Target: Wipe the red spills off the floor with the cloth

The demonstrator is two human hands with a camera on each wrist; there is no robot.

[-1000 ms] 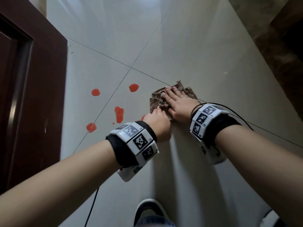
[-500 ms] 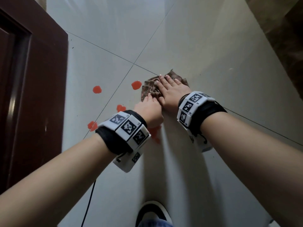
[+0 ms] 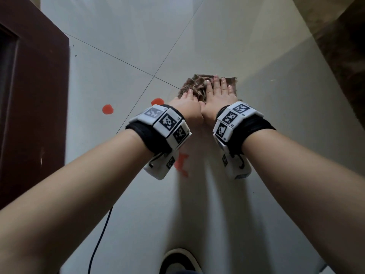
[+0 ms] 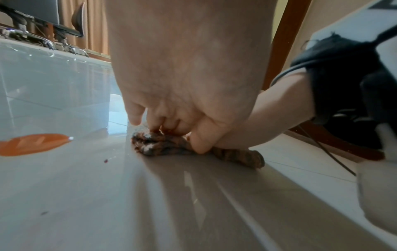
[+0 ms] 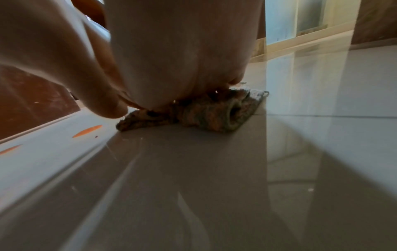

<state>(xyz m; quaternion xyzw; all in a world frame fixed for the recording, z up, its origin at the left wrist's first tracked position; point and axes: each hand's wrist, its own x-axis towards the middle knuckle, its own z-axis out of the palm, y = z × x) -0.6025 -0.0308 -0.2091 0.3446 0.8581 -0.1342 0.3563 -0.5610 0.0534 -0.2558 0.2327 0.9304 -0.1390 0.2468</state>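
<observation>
glossy pale floor tiles carry the bunched cloth, beyond the red spills. right hand presses it with flat fingers; left hand curls round its near edge. best to keep both palms down and drag it back across every spill.

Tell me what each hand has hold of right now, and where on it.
Both hands are on the cloth. The left hand grips its bunched left edge with curled fingers; the right hand presses flat on top of its right half.
</observation>
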